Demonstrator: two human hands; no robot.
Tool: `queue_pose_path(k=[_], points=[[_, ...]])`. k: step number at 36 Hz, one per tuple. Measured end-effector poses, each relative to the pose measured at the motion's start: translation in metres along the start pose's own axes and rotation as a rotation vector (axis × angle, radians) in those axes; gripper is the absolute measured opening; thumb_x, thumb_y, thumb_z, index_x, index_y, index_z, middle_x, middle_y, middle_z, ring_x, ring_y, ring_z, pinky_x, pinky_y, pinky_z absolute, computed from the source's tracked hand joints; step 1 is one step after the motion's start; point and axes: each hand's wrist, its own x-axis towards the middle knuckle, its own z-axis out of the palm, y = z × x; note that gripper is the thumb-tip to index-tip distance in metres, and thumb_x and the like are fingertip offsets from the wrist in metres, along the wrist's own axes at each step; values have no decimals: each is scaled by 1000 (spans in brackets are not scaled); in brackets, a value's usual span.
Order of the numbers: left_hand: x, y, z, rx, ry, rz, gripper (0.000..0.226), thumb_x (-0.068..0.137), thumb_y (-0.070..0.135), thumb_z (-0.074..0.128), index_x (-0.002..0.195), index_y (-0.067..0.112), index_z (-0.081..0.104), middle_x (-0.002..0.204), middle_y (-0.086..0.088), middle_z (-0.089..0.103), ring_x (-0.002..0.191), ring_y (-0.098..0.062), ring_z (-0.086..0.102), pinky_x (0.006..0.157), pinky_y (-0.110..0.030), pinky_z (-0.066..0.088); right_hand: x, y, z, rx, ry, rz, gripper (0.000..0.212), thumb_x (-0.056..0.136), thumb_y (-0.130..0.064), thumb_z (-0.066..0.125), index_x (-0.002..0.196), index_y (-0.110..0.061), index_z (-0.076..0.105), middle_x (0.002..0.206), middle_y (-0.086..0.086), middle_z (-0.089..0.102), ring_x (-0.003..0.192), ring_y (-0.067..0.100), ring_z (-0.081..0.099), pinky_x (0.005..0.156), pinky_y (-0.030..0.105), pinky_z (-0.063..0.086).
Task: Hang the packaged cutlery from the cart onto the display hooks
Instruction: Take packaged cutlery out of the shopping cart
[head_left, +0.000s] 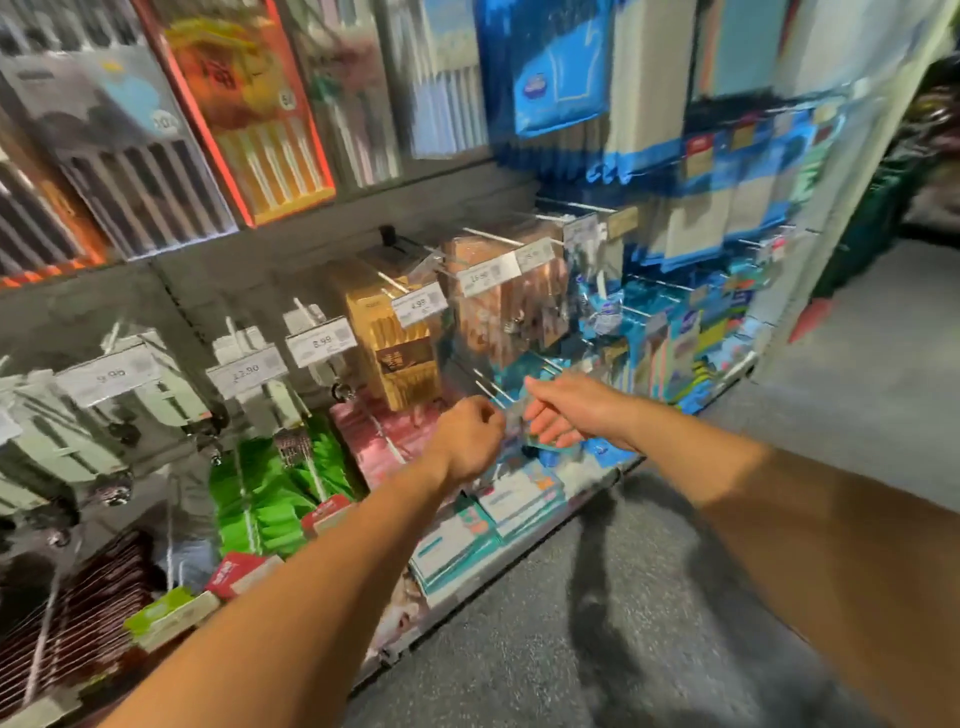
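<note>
Because the packet (519, 423) between my hands is small, clear and blurred, I judge its hole could miss the bare hook (491, 391) just above and drop to the boxes (511, 501) below. It looks flat, teal-tinted, low on the display. My left hand (470, 434) is curled, pinching its edge; my right hand (563, 410) touches it with fingers extended.

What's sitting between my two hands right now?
In the head view, a blurred teal package sits between the left hand and the right hand; whose fingers grip it is unclear.
</note>
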Motion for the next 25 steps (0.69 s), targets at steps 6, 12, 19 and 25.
queue_pose_path(k=[6,12,19,25], points=[[-44,56,74,-134,-196,111,25,101,15,46,81,10,59,82,-14,68,69,-25,62,67,-33,51,-102,63,-49,61,170,98,52,101,-52,39,89,-9,65,80,9,66,61,15,62,62,26,51],[-82,124,159,-163,-378,200,25,102,19,47,85,8,61,76,-13,66,63,-26,59,59,-26,48,-189,126,-105,141,359,202,50,102,-53,33,80,-15,59,65,1,63,47,8,57,51,18,46],[-134,214,268,-123,-562,326,26,102,17,46,80,12,57,81,-14,65,58,-17,57,53,-23,42,-295,211,-177,304,540,316,46,103,-47,37,79,-13,56,43,-6,58,38,7,54,53,22,41],[-182,277,373,-58,-736,402,33,100,13,47,69,17,57,83,-22,66,74,-28,62,68,-36,44,-389,292,-225,363,664,393,47,104,-42,40,77,-8,58,56,7,58,51,19,52,53,23,38]])
